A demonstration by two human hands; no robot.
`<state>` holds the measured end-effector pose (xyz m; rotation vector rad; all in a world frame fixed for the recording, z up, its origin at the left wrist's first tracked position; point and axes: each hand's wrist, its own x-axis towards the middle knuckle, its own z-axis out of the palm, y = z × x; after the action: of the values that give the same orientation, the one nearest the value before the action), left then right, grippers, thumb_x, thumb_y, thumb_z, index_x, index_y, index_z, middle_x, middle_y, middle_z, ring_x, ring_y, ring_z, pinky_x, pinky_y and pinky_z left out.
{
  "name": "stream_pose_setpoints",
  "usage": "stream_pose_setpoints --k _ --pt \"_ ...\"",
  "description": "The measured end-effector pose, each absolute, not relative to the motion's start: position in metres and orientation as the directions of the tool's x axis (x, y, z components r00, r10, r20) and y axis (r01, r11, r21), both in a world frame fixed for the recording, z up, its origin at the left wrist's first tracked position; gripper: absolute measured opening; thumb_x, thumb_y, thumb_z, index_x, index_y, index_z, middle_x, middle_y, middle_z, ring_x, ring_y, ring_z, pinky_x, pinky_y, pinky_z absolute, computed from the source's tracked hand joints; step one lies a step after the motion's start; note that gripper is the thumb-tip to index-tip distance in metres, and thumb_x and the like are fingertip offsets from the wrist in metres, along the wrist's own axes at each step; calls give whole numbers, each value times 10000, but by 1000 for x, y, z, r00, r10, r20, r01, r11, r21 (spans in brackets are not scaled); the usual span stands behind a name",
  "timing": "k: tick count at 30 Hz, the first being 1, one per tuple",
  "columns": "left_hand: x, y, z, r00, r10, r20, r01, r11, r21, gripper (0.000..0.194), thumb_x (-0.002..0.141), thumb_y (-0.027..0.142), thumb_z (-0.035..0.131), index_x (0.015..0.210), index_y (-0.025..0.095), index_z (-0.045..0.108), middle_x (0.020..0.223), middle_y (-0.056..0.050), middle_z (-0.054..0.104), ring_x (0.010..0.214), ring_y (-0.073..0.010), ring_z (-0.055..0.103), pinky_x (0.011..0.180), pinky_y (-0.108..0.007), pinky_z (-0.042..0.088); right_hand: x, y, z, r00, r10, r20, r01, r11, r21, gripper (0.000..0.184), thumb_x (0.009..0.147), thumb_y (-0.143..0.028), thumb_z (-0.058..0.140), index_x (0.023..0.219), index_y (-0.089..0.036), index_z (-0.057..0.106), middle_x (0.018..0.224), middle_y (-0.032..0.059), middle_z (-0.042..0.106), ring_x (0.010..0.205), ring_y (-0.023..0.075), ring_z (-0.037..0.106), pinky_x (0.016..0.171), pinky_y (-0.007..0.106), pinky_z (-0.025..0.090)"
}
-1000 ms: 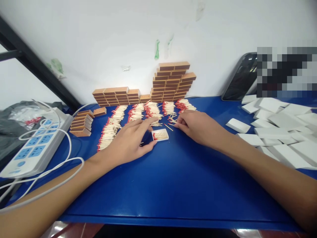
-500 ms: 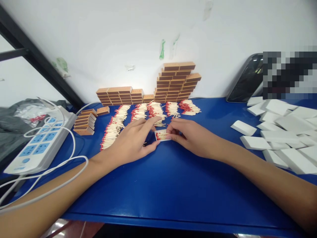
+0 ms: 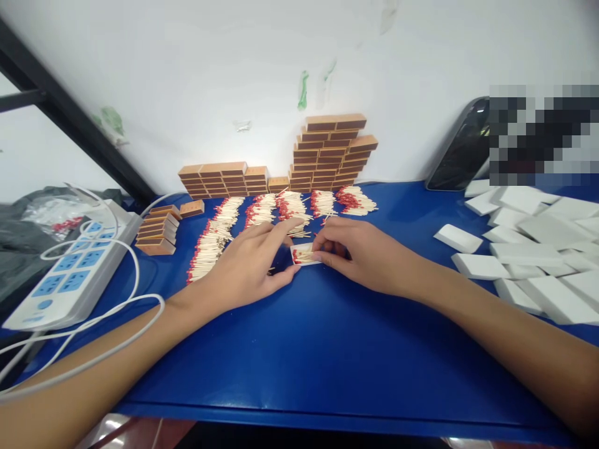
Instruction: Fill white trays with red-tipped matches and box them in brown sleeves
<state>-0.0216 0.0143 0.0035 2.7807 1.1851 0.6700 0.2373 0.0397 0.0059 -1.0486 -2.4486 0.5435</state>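
A small white matchbox tray (image 3: 305, 262) rests on the blue tabletop, with red-headed matches (image 3: 299, 254) lying in it. My left hand (image 3: 255, 259) grips the tray's left end between thumb and fingers, the index finger stretched out above it. From the right, the pinched fingertips of my right hand (image 3: 358, 252) are over the tray on the light ends of the matches, covering its right end. Just behind both hands lie several piles of loose matches (image 3: 292, 209); the longest pile (image 3: 210, 246) runs beside my left hand and is partly covered by it.
Brown matchboxes (image 3: 327, 153) are stacked against the wall, with several more (image 3: 156, 234) at the left. White trays (image 3: 528, 252) are heaped on the right near a dark phone (image 3: 458, 146). A power strip (image 3: 75, 274) and white cable (image 3: 161, 305) lie at the left, the cable crossing my left forearm.
Both hands stay at the tray in nearly the same pose. The whole view has shifted slightly; the matches in the tray look slightly rearranged under my right fingertips.
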Motion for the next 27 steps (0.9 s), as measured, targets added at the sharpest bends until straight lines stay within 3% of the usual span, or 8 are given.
stream_pose_setpoints --k 20,23,27 --pt "-20 13 5 617 701 357 671 -706 227 672 1003 340 686 1591 253 371 1215 -70 739 1198 -284 673 1049 -451 547 234 41 1 -601 754 266 509 617 -600 145 1002 -261 646 917 -218 755 877 41 688 748 176 617 696 318 462" --pt "-19 13 6 618 699 361 672 -707 219 667 1007 341 683 1590 249 373 1203 -68 740 1175 -279 680 1035 -444 551 237 46 4 -554 761 338 526 635 -566 164 1003 -286 649 889 -217 746 835 37 670 723 179 598 666 318 453" --pt "-19 13 6 623 689 370 665 -716 214 667 1008 330 685 1592 244 373 1195 -55 744 1169 -268 682 1038 -439 551 248 61 -4 -436 799 414 701 590 -399 143 996 -301 643 951 -204 738 929 79 689 794 224 636 710 359 483"
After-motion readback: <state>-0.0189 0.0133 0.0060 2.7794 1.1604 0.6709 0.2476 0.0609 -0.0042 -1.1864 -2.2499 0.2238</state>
